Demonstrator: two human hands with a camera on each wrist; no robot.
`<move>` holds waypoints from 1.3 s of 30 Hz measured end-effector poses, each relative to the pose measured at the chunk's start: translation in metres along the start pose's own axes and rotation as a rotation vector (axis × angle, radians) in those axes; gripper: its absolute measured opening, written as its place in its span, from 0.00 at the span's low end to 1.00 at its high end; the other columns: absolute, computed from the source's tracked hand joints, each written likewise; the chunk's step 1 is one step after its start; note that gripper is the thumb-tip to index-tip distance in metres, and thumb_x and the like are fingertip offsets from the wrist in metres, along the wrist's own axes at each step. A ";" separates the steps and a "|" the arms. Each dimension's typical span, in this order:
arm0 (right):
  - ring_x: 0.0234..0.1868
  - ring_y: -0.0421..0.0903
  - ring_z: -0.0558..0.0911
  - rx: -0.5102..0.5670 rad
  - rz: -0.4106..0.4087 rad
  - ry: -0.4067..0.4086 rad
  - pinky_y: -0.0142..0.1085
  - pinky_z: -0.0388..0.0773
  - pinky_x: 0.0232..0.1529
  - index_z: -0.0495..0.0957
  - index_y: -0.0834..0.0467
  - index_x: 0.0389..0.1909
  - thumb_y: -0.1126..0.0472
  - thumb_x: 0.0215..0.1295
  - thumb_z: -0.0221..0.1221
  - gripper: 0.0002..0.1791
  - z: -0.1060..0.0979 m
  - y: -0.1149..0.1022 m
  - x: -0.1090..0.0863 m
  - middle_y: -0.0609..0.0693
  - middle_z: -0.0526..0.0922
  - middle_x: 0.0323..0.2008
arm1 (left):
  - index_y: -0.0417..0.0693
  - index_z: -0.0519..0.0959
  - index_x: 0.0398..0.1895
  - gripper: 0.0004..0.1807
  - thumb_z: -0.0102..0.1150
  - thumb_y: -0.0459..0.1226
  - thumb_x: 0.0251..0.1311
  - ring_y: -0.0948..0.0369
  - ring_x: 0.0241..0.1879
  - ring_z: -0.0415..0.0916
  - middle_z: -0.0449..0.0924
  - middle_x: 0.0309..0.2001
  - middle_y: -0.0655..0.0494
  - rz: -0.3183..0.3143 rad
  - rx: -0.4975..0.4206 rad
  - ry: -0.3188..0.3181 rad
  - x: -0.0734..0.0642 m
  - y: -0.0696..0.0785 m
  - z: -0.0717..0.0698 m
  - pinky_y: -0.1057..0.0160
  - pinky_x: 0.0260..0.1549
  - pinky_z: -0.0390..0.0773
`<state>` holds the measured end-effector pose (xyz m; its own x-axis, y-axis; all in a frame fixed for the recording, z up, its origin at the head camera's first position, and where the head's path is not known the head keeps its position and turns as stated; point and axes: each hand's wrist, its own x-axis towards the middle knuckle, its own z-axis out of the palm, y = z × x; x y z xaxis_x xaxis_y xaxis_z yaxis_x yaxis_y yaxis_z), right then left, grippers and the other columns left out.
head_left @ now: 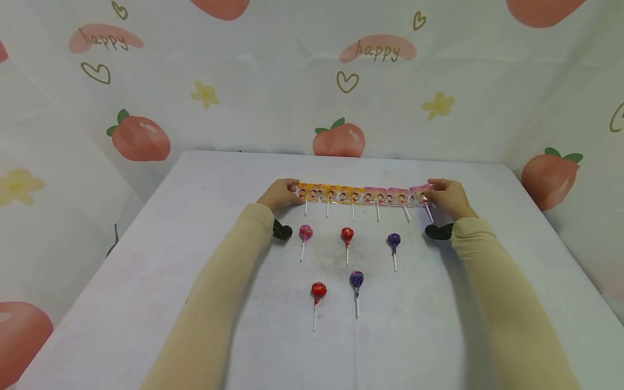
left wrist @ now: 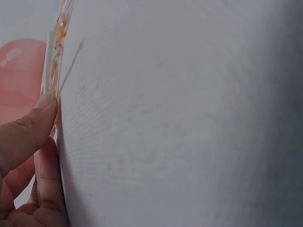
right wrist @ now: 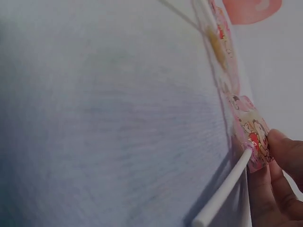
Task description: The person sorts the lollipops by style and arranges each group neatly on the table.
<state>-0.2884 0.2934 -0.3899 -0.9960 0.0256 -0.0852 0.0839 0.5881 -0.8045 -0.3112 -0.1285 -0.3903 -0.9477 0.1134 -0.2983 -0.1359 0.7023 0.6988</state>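
Note:
A strip of lollipops (head_left: pixel 363 196) in printed clear wrappers stretches across the far part of the table, orange-yellow on the left and pink on the right, white sticks pointing toward me. My left hand (head_left: pixel 280 194) pinches its left end; in the left wrist view the thumb (left wrist: pixel 35 123) lies by a white stick (left wrist: pixel 49 61). My right hand (head_left: pixel 449 197) pinches the pink end wrapper (right wrist: pixel 253 132) between thumb and fingers, with a white stick (right wrist: pixel 225 187) jutting out below. Nearer me lie a pink round lollipop (head_left: pixel 305 232), a red one (head_left: pixel 347 234) and a purple one (head_left: pixel 394 239) in a row.
Closer still, another red lollipop (head_left: pixel 319 290) and another purple one (head_left: pixel 357 279) lie side by side. All rest on a white-covered table (head_left: pixel 409 336). A white curtain (head_left: pixel 273 97) printed with peaches hangs behind its far edge. A black strap (head_left: pixel 439 232) shows at the right wrist.

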 end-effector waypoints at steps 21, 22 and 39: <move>0.33 0.34 0.75 -0.147 0.016 0.049 0.26 0.68 0.34 0.76 0.67 0.56 0.61 0.69 0.57 0.19 0.006 -0.002 0.004 0.65 0.81 0.49 | 0.49 0.65 0.71 0.37 0.67 0.40 0.58 0.53 0.56 0.65 0.71 0.58 0.49 0.004 0.004 0.001 -0.001 0.000 0.001 0.54 0.65 0.61; 0.31 0.32 0.73 -0.153 0.014 0.047 0.25 0.67 0.32 0.77 0.67 0.54 0.61 0.68 0.57 0.18 0.006 -0.002 0.003 0.63 0.82 0.46 | 0.50 0.65 0.71 0.37 0.67 0.40 0.58 0.53 0.56 0.65 0.71 0.58 0.49 0.002 0.002 0.000 0.000 -0.001 0.001 0.54 0.65 0.61; 0.58 0.58 0.67 -0.183 0.045 -0.105 0.50 0.62 0.59 0.72 0.69 0.60 0.48 0.67 0.58 0.31 -0.002 -0.005 0.002 0.69 0.70 0.62 | 0.50 0.64 0.71 0.38 0.67 0.39 0.58 0.54 0.55 0.64 0.71 0.57 0.49 0.001 0.011 0.005 0.000 -0.001 0.001 0.54 0.63 0.62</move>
<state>-0.2904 0.2922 -0.3848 -0.9822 -0.0236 -0.1866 0.1116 0.7255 -0.6791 -0.3109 -0.1284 -0.3914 -0.9494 0.1105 -0.2941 -0.1316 0.7102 0.6916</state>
